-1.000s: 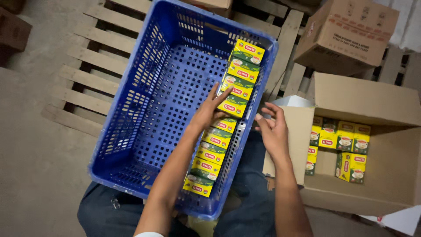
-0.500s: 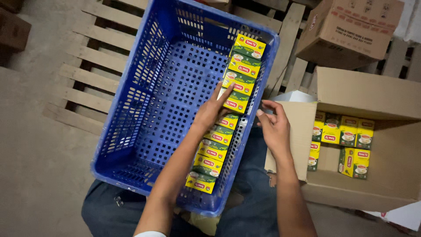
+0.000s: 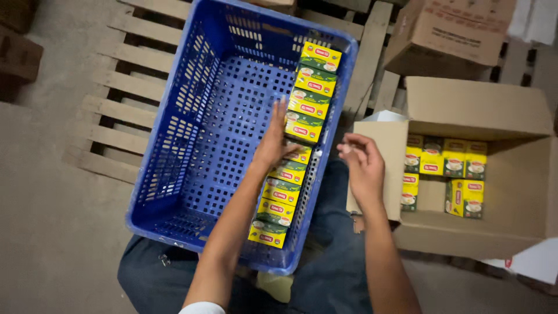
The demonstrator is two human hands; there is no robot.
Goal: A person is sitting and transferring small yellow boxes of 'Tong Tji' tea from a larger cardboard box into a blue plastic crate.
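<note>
**Blue crate on a wooden pallet, a row of small boxes along its right wall**

A grey concrete floor [image 3: 52, 244] carries a slatted wooden pallet [image 3: 110, 110], and on it sits a blue perforated plastic crate [image 3: 192, 157]. Along the crate's right wall lies a single row of small yellow-and-green boxes [image 3: 302, 116], set end to end from the far corner to the near one. The left hand [image 3: 273, 139] is inside the crate, its flat, straight fingers laid against the left side of the row near its middle; its grip is open and closes on nothing. The right hand [image 3: 363, 166] hovers outside the crate, just beside its right rim, fingers loosely curled and empty, touching neither crate nor carton. To the right stands an open cardboard carton [image 3: 511, 227], partly filled with more of the same small boxes [image 3: 444, 160] standing upright along its far side. A closed cardboard box [image 3: 447, 35] rests beyond it. The person's dark trousers [image 3: 331, 273] show below the crate.
</note>
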